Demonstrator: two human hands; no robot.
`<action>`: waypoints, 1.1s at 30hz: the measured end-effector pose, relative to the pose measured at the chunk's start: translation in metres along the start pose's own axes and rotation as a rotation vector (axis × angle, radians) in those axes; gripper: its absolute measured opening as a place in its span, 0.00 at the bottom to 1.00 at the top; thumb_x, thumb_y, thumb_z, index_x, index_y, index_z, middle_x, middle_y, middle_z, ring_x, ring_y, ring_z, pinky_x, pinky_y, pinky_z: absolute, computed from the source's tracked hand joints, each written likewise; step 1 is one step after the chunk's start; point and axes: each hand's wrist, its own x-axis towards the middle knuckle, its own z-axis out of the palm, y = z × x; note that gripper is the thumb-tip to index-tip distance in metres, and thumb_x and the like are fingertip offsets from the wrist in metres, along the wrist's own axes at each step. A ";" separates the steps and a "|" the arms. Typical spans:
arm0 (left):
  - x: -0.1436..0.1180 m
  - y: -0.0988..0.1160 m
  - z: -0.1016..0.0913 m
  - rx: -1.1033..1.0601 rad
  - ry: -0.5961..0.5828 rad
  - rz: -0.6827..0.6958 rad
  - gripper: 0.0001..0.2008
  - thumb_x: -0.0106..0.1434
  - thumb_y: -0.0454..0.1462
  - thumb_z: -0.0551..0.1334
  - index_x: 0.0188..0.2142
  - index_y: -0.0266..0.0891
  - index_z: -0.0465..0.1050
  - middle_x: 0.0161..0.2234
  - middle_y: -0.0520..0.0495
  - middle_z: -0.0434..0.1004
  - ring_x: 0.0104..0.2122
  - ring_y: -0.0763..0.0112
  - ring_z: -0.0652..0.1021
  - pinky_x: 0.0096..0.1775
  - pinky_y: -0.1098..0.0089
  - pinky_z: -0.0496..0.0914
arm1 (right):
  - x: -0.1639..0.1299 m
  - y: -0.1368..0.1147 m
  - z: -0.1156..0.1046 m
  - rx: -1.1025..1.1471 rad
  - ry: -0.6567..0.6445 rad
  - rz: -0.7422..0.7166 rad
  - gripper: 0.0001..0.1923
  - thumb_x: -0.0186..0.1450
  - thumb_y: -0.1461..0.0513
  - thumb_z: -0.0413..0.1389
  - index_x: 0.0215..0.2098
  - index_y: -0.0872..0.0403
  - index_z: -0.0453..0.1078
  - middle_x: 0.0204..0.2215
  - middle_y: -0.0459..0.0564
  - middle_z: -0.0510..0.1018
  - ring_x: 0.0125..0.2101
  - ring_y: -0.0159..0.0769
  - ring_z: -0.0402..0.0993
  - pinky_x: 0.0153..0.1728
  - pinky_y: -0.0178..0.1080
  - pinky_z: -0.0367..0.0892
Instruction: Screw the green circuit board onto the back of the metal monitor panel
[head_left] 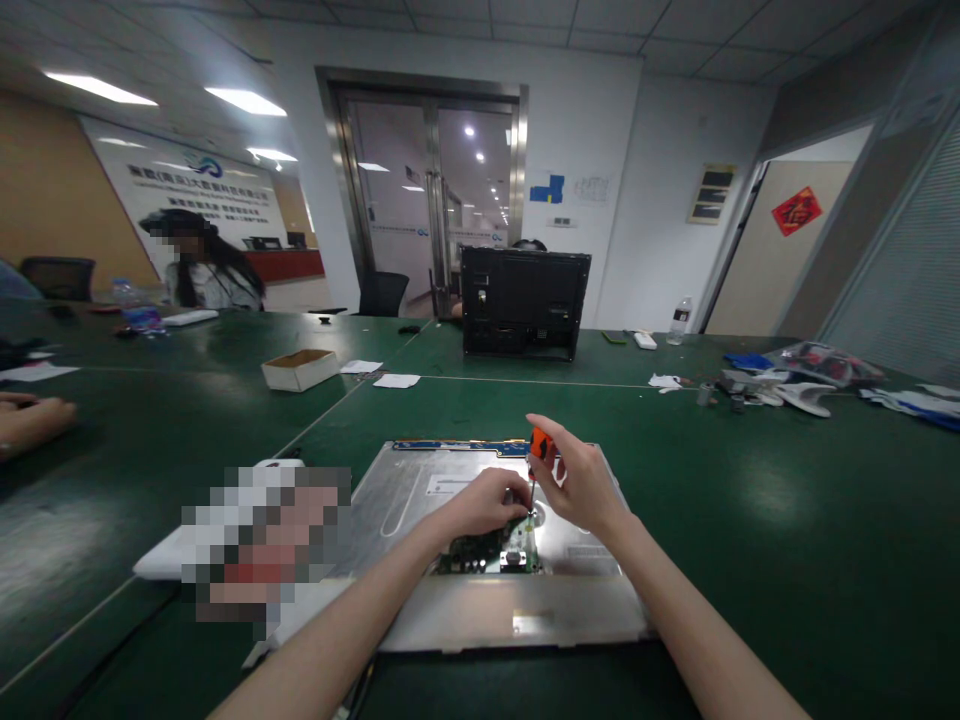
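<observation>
A flat metal display panel (592, 615) lies in front of me, with a green circuit board (480, 557) on it and a blue board strip (457, 446) along its far edge. My right hand (577, 478) is closed around the orange and black handle of a screwdriver (538, 445), which stands nearly upright. Its shaft points down at the upper right corner of the circuit board. My left hand (491, 503) is closed at the screwdriver's tip, fingers bunched beside the shaft. Whether a screw sits between those fingers is too small to see.
A black monitor casing (525, 300) stands across the table (750, 520). A small open box (300, 370) and papers lie left of it. Bags and loose parts (802, 375) are at the right. A blurred white object (247, 530) lies left; another person's hand (34, 420) rests beyond.
</observation>
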 end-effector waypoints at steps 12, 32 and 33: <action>-0.001 0.002 0.000 -0.007 0.014 -0.009 0.07 0.51 0.28 0.59 0.29 0.35 0.76 0.27 0.50 0.77 0.29 0.68 0.75 0.34 0.73 0.66 | 0.000 0.001 0.004 -0.068 0.022 0.010 0.22 0.64 0.61 0.52 0.56 0.52 0.62 0.27 0.47 0.74 0.21 0.31 0.67 0.23 0.33 0.62; 0.001 0.004 0.000 -0.024 0.016 -0.011 0.08 0.51 0.26 0.58 0.27 0.35 0.75 0.26 0.51 0.77 0.27 0.70 0.75 0.32 0.75 0.65 | -0.001 0.008 0.009 -0.081 0.068 0.007 0.21 0.66 0.58 0.52 0.57 0.53 0.61 0.30 0.47 0.74 0.22 0.30 0.67 0.23 0.33 0.63; 0.000 0.004 0.000 -0.020 0.021 -0.013 0.08 0.51 0.26 0.58 0.27 0.35 0.75 0.26 0.51 0.77 0.27 0.70 0.74 0.32 0.75 0.65 | -0.001 0.007 0.009 -0.087 0.063 0.013 0.22 0.66 0.58 0.52 0.57 0.53 0.61 0.30 0.47 0.74 0.22 0.30 0.67 0.23 0.33 0.63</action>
